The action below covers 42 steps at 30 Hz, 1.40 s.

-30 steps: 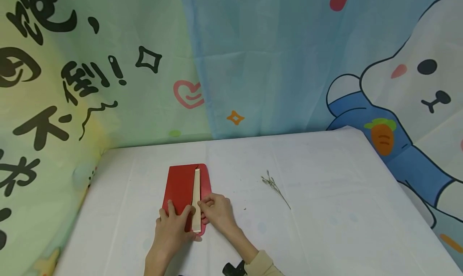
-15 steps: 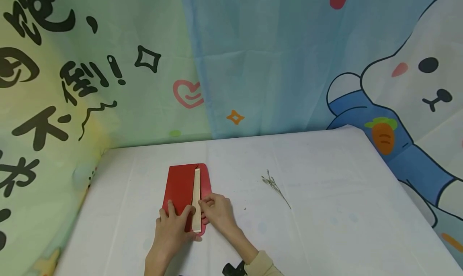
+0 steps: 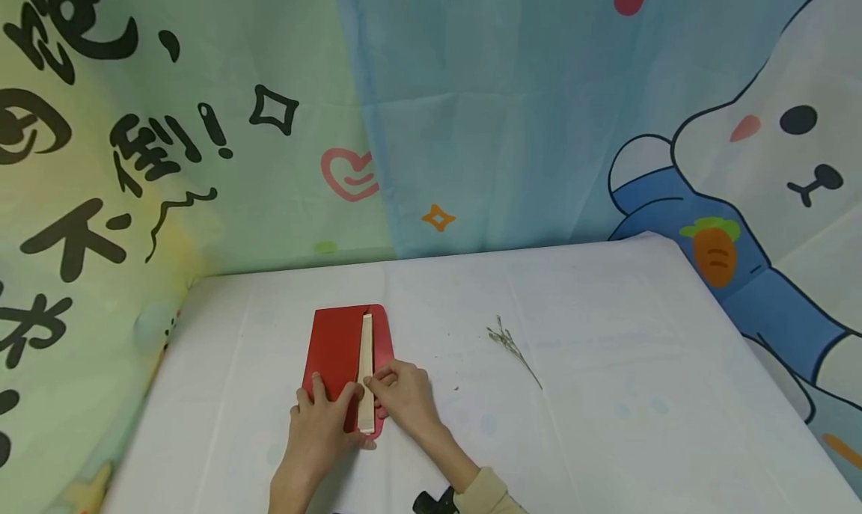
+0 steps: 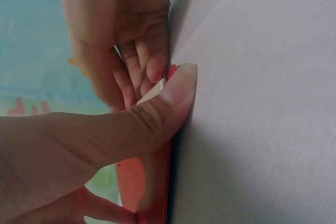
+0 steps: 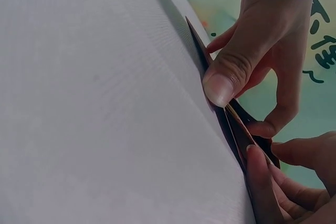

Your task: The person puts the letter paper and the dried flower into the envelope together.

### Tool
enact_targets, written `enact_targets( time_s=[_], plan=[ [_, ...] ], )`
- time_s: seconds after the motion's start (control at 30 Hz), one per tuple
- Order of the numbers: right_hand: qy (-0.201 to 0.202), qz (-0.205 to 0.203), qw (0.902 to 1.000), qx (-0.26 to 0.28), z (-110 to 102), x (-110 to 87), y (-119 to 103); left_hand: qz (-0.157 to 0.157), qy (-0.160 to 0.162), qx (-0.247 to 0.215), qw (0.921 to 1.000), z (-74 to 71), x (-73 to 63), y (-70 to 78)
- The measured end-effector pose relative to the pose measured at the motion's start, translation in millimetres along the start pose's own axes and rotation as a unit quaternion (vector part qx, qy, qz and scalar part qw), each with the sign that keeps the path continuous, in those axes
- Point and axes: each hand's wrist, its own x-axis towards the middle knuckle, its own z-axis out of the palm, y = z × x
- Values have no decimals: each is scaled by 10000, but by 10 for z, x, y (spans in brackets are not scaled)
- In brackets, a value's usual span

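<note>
A red notebook (image 3: 335,342) lies on the white-covered table, a long strip of cream pages (image 3: 366,349) showing between its cover and a red flap on the right. My left hand (image 3: 319,428) grips its near left part, with the thumb along the near edge and the index finger by the page strip. In the left wrist view the left thumb (image 4: 178,87) presses against the edge of the page stack. My right hand (image 3: 407,394) pinches at the right edge of the pages, thumb and index finger together, the other fingers curled over the flap.
A dried sprig (image 3: 513,348) lies to the right of the notebook, with tiny crumbs between them. A black object (image 3: 434,502) shows by the right sleeve (image 3: 488,493) at the bottom edge. Printed cloth (image 3: 512,125) hangs behind and beside the table.
My right thumb and index fingertips have shifted slightly left onto the page strip. The left hand and the notebook stay in place.
</note>
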Motion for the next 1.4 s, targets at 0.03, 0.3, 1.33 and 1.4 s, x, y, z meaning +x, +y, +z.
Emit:
enact_targets(
  time_s=[0.03,0.3,1.33,1.4],
  plan=[
    [-10,7,10000,10,-1,-2,-2,20,10,26,10000,2,-1,0],
    [-102,15,9999,-36,-7,-20,-27,101,61,119,9999,1,-13,-2],
    [-469,-521,9965,-460,20,-87,-153,173,8,8,9998,-3,-8,-27],
    [-493,-535,9963,-462,23,-86,-153,162,3,40,9999,0,-6,-27]
  ],
)
